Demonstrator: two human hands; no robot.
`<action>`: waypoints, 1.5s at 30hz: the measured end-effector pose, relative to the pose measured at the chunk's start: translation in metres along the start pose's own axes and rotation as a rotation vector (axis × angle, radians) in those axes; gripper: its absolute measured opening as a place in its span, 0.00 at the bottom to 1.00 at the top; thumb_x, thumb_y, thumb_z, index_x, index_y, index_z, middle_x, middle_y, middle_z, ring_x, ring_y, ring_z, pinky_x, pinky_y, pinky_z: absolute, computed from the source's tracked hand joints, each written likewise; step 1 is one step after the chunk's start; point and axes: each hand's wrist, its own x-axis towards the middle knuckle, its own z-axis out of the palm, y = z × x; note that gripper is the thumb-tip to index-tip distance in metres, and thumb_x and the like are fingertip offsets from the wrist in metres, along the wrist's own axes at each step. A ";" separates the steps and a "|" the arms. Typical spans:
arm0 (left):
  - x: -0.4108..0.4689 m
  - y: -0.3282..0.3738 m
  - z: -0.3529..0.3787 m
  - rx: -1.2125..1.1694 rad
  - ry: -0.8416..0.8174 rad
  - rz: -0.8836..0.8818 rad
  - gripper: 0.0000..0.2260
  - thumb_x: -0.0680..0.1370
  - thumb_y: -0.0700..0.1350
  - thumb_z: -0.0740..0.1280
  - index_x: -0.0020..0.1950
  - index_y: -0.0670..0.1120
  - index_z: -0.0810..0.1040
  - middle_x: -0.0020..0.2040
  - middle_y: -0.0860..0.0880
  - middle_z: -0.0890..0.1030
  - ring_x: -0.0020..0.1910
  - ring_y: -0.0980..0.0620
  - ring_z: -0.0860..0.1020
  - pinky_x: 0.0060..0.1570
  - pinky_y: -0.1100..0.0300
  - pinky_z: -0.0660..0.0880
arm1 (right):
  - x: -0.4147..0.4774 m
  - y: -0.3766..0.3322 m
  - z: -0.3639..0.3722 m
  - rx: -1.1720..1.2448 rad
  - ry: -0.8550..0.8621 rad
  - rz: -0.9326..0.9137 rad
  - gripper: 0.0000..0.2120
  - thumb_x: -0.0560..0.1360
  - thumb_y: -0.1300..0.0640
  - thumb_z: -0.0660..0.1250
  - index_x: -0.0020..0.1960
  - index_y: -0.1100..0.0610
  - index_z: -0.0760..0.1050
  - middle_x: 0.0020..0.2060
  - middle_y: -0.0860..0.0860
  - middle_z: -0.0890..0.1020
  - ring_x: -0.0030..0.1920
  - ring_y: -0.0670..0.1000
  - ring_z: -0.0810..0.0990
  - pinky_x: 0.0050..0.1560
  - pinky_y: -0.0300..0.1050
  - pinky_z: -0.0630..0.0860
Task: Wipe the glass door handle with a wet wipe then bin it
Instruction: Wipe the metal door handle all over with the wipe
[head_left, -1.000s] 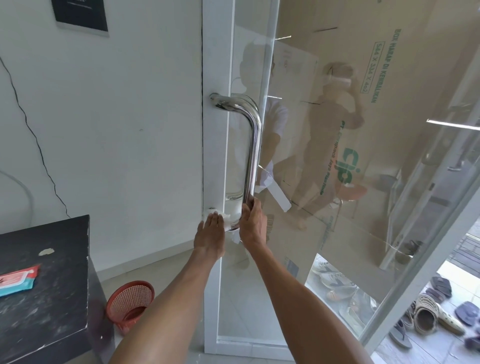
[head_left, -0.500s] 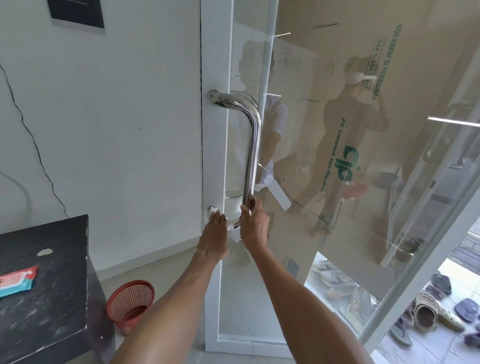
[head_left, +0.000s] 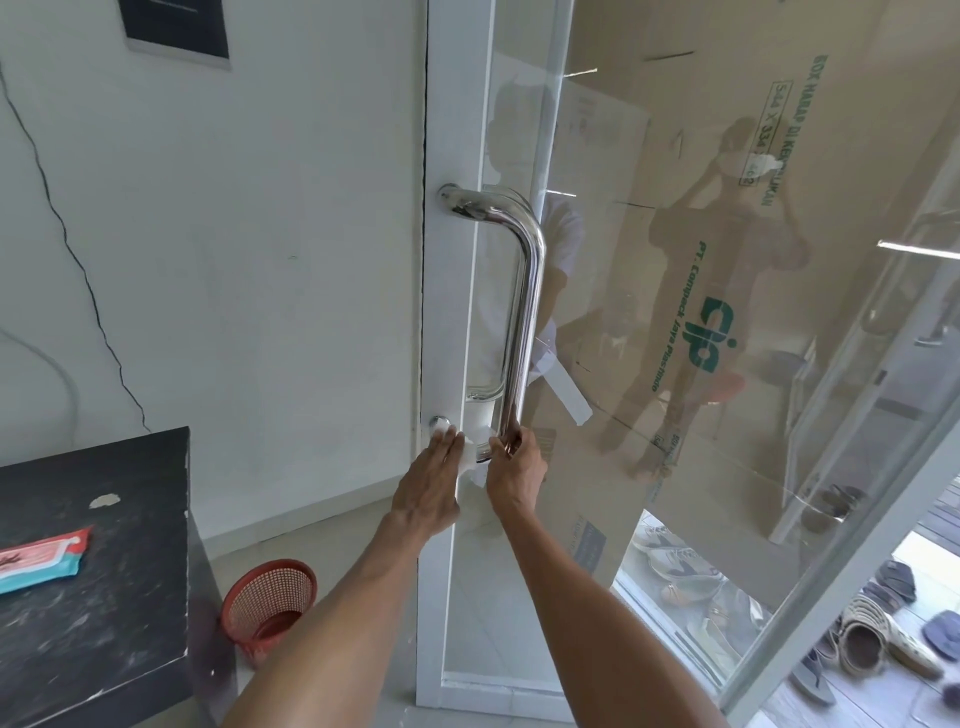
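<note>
Left hand (head_left: 428, 486), fingers pressed together, flattens the wipe (head_left: 470, 457) onto the lower leg of the handle (head_left: 527, 312). Right hand (head_left: 517, 475) curls round the bend, likely steadying the door (head_left: 675, 467) against the rubbing. Red bin (head_left: 270, 597) sits near left, beside the desk (head_left: 104, 649), handy for the drop.

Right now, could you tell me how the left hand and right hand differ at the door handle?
The left hand presses the wet wipe with fairly straight fingers; the right hand curls its fingers round the bare handle. The left hand is at the lower mount, the right hand at the bar's bottom bend. Both are low on the handle.
</note>
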 end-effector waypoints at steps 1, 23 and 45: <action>0.000 -0.002 0.000 -0.006 0.009 0.020 0.36 0.76 0.34 0.61 0.79 0.39 0.46 0.80 0.46 0.46 0.80 0.50 0.45 0.76 0.61 0.52 | 0.000 -0.001 0.000 -0.002 0.001 0.006 0.04 0.77 0.61 0.67 0.51 0.59 0.75 0.39 0.50 0.78 0.42 0.54 0.76 0.45 0.49 0.73; 0.019 0.035 0.004 -2.307 0.224 -0.998 0.17 0.78 0.53 0.61 0.52 0.39 0.76 0.49 0.39 0.78 0.48 0.43 0.79 0.49 0.54 0.76 | -0.006 -0.008 -0.012 -0.091 -0.048 0.019 0.04 0.76 0.61 0.68 0.49 0.60 0.76 0.37 0.50 0.78 0.41 0.54 0.76 0.45 0.47 0.74; 0.023 0.060 -0.002 -1.134 0.491 -0.797 0.23 0.81 0.58 0.55 0.60 0.41 0.76 0.59 0.44 0.79 0.56 0.45 0.78 0.49 0.57 0.71 | 0.000 -0.008 -0.021 -0.131 -0.119 0.041 0.08 0.76 0.60 0.69 0.54 0.62 0.77 0.39 0.51 0.78 0.41 0.53 0.75 0.42 0.42 0.69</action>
